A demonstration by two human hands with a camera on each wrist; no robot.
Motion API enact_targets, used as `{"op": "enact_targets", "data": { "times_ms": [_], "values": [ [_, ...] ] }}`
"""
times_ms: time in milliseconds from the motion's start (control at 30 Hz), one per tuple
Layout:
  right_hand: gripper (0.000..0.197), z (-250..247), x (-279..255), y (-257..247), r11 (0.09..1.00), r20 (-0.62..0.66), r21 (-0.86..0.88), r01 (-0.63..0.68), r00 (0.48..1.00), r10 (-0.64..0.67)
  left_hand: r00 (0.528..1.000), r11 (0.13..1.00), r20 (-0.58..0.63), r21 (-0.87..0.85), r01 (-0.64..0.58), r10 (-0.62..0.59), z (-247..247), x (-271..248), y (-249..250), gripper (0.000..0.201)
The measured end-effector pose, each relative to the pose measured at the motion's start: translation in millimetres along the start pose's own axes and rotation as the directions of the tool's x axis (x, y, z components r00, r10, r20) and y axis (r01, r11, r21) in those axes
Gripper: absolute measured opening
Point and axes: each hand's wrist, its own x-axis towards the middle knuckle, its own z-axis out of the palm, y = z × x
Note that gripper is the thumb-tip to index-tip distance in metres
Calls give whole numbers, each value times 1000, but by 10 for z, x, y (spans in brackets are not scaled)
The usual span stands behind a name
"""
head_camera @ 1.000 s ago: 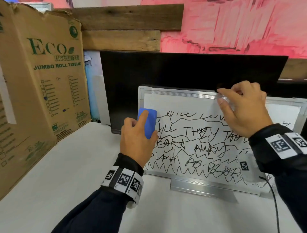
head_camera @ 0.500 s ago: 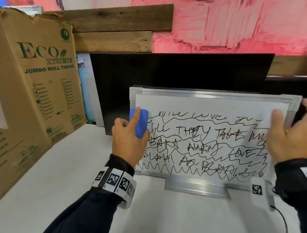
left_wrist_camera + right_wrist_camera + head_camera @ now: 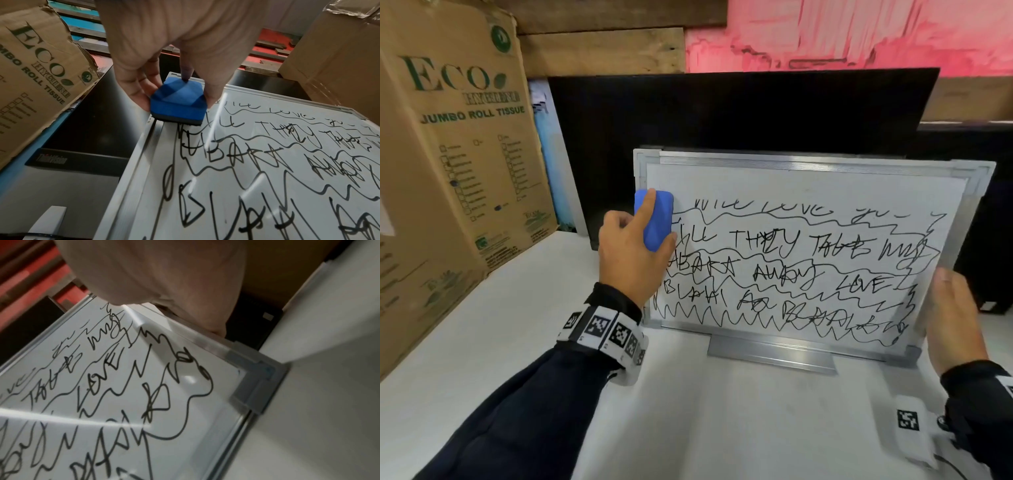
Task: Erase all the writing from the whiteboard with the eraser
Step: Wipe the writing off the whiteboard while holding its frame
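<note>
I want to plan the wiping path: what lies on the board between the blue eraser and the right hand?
In the head view, only black writing on the whiteboard lies between eraser and right hand.

Right hand (image 3: 955,315) blurred, fingers hidden.

Whiteboard (image 3: 808,185) before monitor (image 3: 722,109), box (image 3: 448,154) left.

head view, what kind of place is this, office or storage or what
Probably a storeroom or back workroom, not a tidy office. A worn cardboard box printed "Jumbo Roll Tissue" stands on the white table, a dark monitor leans behind the whiteboard, and rough wooden planks cross the pink-painted wall.
</note>
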Motion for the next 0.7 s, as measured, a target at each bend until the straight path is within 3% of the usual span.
{"op": "enact_targets", "data": {
  "times_ms": [400, 700],
  "values": [
    [23, 63, -118, 138, 991, -63, 47, 124, 991, -121, 1000, 1000, -9, 20, 0, 0, 8, -40, 23, 82],
    [24, 106, -128, 197, 987, -117, 68, 147, 983, -138, 999, 1000, -23, 15, 22, -22, 40, -91, 116, 81]
  ]
}}
